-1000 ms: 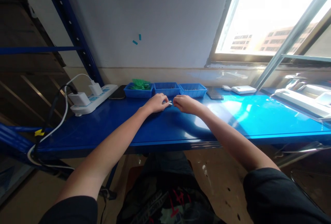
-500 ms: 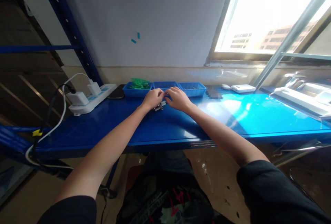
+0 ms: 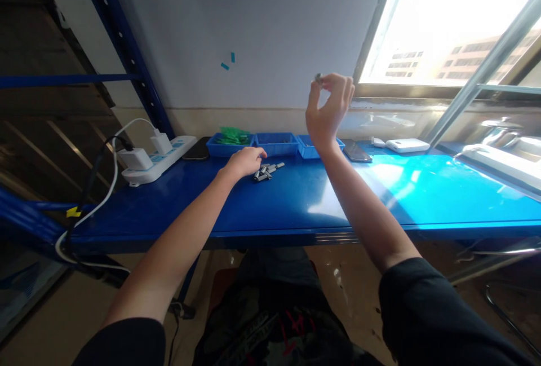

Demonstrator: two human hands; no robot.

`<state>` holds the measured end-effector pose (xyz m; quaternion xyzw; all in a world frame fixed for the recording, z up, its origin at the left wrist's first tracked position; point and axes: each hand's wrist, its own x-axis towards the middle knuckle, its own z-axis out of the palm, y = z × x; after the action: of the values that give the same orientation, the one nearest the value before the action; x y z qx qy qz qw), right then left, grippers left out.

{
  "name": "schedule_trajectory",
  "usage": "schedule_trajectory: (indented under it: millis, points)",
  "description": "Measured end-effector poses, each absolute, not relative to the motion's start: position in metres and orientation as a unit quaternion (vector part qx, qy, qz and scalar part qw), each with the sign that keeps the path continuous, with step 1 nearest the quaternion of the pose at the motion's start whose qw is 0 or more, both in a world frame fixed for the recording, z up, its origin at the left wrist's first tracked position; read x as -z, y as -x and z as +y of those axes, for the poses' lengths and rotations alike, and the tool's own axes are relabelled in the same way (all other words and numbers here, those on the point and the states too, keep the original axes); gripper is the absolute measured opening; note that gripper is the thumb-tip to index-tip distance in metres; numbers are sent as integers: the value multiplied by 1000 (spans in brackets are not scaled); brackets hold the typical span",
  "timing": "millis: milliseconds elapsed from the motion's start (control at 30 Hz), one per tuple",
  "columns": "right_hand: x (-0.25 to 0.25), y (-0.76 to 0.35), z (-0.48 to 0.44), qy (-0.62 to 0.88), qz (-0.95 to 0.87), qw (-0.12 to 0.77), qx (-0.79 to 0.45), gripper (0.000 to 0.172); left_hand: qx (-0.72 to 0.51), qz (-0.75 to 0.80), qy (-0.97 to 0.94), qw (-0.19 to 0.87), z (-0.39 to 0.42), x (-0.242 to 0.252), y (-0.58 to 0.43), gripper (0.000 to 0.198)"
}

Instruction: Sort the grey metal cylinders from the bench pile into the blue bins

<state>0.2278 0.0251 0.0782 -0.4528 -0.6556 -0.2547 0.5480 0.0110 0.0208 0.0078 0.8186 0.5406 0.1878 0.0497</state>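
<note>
My right hand (image 3: pixel 332 106) is raised well above the table, in front of the wall. Its thumb and forefinger pinch a small grey metal piece (image 3: pixel 318 78), too small to name more exactly. Low over the blue table, my left hand (image 3: pixel 246 162) has its fingers loosely bent and pointing right, with nothing visible in them. Just right of and below those fingers lies a small heap of short grey metal pieces (image 3: pixel 266 172).
Blue trays stand along the back: one with green plastic bags (image 3: pixel 233 136), a middle tray (image 3: pixel 276 151) with small parts, and a right tray (image 3: pixel 307 151) partly behind my right wrist. A power strip (image 3: pixel 163 161) and dark phone (image 3: pixel 196 149) are left; another phone (image 3: pixel 358 152) lies right.
My hands were together over the metal heap. The right hand has risen up and right with a small metal piece; the left has stayed by the heap, which now shows more fully.
</note>
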Motion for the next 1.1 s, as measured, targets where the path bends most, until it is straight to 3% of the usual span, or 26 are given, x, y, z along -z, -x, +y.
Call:
schedule_trajectory:
  millis: [167, 233, 533, 800, 867, 967, 1100]
  points:
    - [-30, -212, 29, 584, -748, 283, 141, 33, -138, 531, -834, 63, 32, 2, -7, 30]
    - [-15, -207, 24, 569, -782, 229, 115, 30, -144, 544, -825, 47, 35, 5, -8, 26]
    - [-2, -186, 11, 455, -861, 220, 54, 30, -234, 525, -815, 73, 35, 2, -11, 21]
    - [-19, -193, 6, 447, -821, 337, 113, 24, -410, 470, -747, 231, 27, -12, -14, 36]
    - [-35, -196, 3, 453, -784, 393, 158, 26, -391, 489, -747, 222, 27, -14, -11, 38]
    - [-52, -199, 7, 508, -709, 443, 208, 31, -263, 556, -778, 123, 26, -14, -6, 34]
    - [-47, -205, 21, 608, -712, 316, 153, 28, -124, 602, -786, 63, 22, -14, -5, 29]
